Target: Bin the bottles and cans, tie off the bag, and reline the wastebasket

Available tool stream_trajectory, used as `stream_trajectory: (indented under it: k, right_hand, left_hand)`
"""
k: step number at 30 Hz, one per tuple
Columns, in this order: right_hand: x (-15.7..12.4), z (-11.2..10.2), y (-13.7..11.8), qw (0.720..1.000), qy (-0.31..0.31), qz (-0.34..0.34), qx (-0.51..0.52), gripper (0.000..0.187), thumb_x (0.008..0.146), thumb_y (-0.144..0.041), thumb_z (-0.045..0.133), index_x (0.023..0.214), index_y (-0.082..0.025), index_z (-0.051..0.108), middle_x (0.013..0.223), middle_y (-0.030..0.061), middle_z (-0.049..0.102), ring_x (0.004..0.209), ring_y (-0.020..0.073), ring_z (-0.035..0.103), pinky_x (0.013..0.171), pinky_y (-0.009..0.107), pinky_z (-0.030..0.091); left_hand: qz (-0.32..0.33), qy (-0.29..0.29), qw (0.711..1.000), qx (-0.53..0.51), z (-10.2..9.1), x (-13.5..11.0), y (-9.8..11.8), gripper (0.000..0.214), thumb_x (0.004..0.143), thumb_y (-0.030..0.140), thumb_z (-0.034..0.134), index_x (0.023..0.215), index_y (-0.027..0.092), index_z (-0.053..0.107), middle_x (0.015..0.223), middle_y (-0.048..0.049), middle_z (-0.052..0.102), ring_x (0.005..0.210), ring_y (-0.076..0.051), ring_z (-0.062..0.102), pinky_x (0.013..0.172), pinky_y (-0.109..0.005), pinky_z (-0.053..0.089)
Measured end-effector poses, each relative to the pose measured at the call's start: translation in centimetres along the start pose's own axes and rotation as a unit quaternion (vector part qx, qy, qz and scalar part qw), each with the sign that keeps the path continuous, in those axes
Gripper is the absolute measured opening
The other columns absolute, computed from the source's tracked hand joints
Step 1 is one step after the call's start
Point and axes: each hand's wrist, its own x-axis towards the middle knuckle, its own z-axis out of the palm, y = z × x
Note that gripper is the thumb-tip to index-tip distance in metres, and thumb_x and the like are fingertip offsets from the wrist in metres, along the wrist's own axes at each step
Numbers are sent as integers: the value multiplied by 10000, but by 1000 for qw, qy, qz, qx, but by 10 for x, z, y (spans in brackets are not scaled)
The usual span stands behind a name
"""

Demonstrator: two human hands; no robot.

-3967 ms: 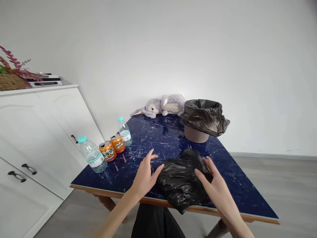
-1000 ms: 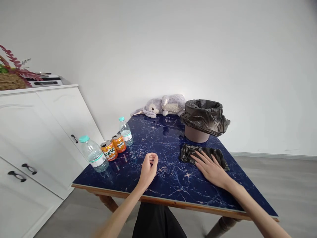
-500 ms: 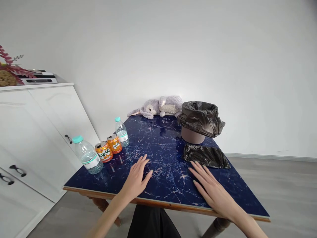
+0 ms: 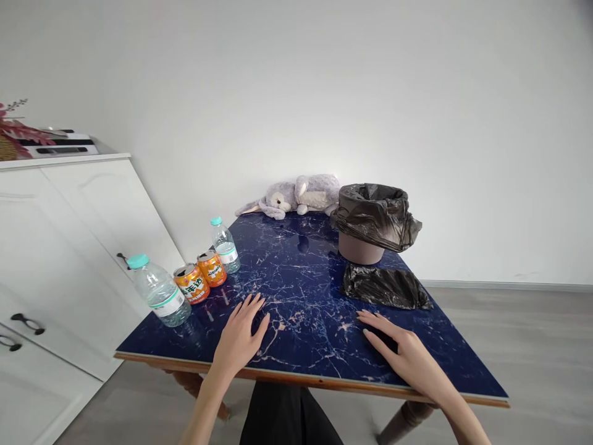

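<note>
My left hand (image 4: 239, 334) rests on the blue marbled table (image 4: 301, 284), fingers spread and holding nothing. To its left stand two orange soda cans, the nearer can (image 4: 192, 284) and the farther can (image 4: 212, 268). On either side of them are a large clear bottle (image 4: 160, 290) and a smaller clear bottle (image 4: 225, 245), both with turquoise caps. My right hand (image 4: 405, 352) lies on the table at the right, fingers stretched out and empty. Just beyond it is a folded black plastic bag (image 4: 386, 287). Behind that stands a trash bin (image 4: 359, 248) lined with a black bag (image 4: 370, 216).
A grey plush rabbit (image 4: 296, 196) lies at the table's far end against the white wall. White cabinets (image 4: 83, 247) stand on the left, with a device (image 4: 60, 147) and a reddish plant (image 4: 23, 133) on top.
My left hand has slid a little to the left. My right hand has drawn back slightly from the folded bag, its fingers a bit more bent. The view has shifted slightly.
</note>
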Motion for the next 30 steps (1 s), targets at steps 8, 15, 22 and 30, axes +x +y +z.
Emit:
stream_trajectory:
  k: [8, 15, 22, 30]
  right_hand:
    - [0, -2, -1, 1000, -12, -11, 13, 447, 1077, -539, 507, 1419, -337, 711, 1585, 3, 591, 1554, 319, 445, 1301, 560, 363]
    - [0, -1, -1, 1000, 1, -17, 9, 440, 1074, -529, 516, 1418, -338, 713, 1561, 6, 615, 1517, 315, 501, 1271, 542, 420]
    - [1, -2, -1, 1000, 2, -20, 9, 426, 1071, -529, 511, 1383, -341, 732, 1545, -3, 632, 1505, 300, 520, 1278, 524, 415]
    - [0, -2, -1, 1000, -5, -9, 11, 448, 1077, -545, 499, 1418, -344, 709, 1574, -8, 602, 1528, 308, 487, 1267, 526, 432]
  left_hand:
    - [10, 16, 1000, -24, -2, -1, 0, 459, 1057, 480, 539, 1475, 317, 638, 1574, -36, 608, 1526, -300, 500, 1289, -537, 389]
    - [8, 17, 1000, -21, -1, -1, 1, 462, 1060, 480, 529, 1475, 308, 638, 1564, -45, 617, 1520, -302, 507, 1286, -538, 392]
    - [8, 24, 999, -27, 0, -2, 0, 460, 1054, 485, 538, 1464, 307, 645, 1559, -45, 622, 1513, -308, 515, 1282, -544, 399]
    - [6, 17, 1000, -15, 0, -2, 0, 461, 1064, 485, 522, 1470, 304, 641, 1559, -52, 621, 1515, -307, 513, 1279, -547, 401]
